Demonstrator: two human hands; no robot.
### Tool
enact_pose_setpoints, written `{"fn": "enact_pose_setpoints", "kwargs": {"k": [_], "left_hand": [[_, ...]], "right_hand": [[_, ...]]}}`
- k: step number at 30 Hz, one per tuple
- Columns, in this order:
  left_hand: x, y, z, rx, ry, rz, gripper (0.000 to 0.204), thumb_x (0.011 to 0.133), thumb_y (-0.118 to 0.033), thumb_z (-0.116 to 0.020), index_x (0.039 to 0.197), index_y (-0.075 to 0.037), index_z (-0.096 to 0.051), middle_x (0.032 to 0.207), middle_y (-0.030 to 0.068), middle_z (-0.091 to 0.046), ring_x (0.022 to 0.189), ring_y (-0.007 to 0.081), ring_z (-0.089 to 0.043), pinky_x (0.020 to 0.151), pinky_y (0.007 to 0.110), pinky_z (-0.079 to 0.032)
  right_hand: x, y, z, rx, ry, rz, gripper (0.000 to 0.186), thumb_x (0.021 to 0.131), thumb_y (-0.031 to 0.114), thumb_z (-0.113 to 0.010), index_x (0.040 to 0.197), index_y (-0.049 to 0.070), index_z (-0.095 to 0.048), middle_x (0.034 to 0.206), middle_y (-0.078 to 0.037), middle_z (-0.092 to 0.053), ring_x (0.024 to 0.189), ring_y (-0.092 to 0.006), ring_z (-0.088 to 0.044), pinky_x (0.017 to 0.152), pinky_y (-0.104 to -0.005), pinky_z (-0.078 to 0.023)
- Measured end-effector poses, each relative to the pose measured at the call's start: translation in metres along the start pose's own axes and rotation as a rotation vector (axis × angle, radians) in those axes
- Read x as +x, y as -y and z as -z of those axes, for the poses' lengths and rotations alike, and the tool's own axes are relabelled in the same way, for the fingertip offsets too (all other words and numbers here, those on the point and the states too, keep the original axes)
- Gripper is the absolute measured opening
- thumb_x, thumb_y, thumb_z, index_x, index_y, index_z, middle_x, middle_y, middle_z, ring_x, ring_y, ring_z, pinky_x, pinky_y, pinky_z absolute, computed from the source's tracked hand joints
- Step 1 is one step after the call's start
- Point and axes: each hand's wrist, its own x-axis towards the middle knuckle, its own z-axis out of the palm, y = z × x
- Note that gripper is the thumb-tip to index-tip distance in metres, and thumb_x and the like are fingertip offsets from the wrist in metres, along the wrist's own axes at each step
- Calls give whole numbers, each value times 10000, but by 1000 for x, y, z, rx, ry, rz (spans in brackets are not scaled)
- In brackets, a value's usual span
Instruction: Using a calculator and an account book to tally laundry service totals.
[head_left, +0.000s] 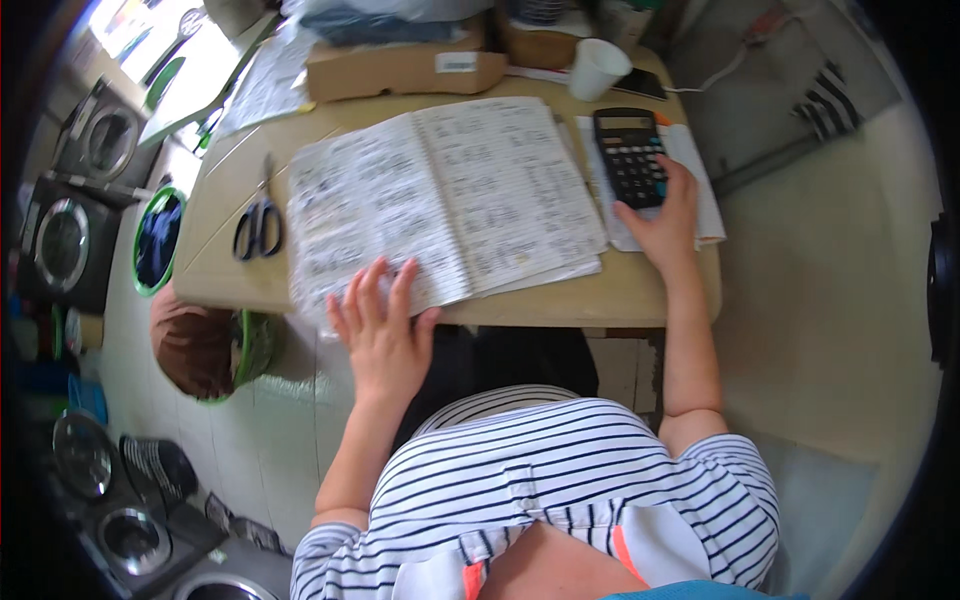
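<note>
The notebook (448,195) lies between scissors (264,202) and calculator (630,157).

This looks like a laundry shop: front-loading machines (62,245) with round glass doors stand along the left edge, with more at lower left. A green-rimmed basket (138,270) of dark clothes sits at upper left. The table (225,205) at top centre, with a handwritten notebook (510,190) and calculator (628,165), suggests a shop desk.

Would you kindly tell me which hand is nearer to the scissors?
Left: the left hand is on the notebook, to the right of the scissors; the right hand is at the calculator, farther right.
</note>
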Motion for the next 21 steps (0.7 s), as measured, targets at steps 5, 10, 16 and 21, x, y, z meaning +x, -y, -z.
{"fn": "enact_pose_setpoints", "kwargs": {"k": [5,10,16,21], "left_hand": [[2,6,-1,30,11,-21,507,1016,-389,-568,1486,-203,-523,1516,115,-446,1444,340,-369,1223,580,-132],[3,5,-4,54,3,-36,513,1028,-401,-543,1501,-206,-504,1520,118,-435,1449,344,-358,1220,595,-125],[4,6,-4,52,-12,-44,512,1028,-397,-547,1497,-196,-505,1513,125,-436,1441,348,-362,1217,598,-129],[3,6,-5,54,-14,-50,516,1021,-396,-559,1490,-188,-511,1507,129,-442,1436,348,-365,1215,596,-134]], "right_hand": [[-9,-3,5,24,-9,-124,705,728,207,-888,1333,91,-547,1473,-257,-406,1365,-434,-439,1107,-491,-411],[-17,-9,9,132,-41,-91,265,843,199,-807,1083,116,-734,1519,-274,-398,1404,-449,-416,1118,-496,-398],[-9,-11,4,-26,74,-65,137,960,185,-684,1041,171,-793,1564,-180,-413,1434,-475,-371,1165,-600,-290],[18,-4,0,-111,120,-42,139,962,217,-683,1046,210,-793,1574,-144,-421,1482,-485,-289,1154,-712,-203]]}}
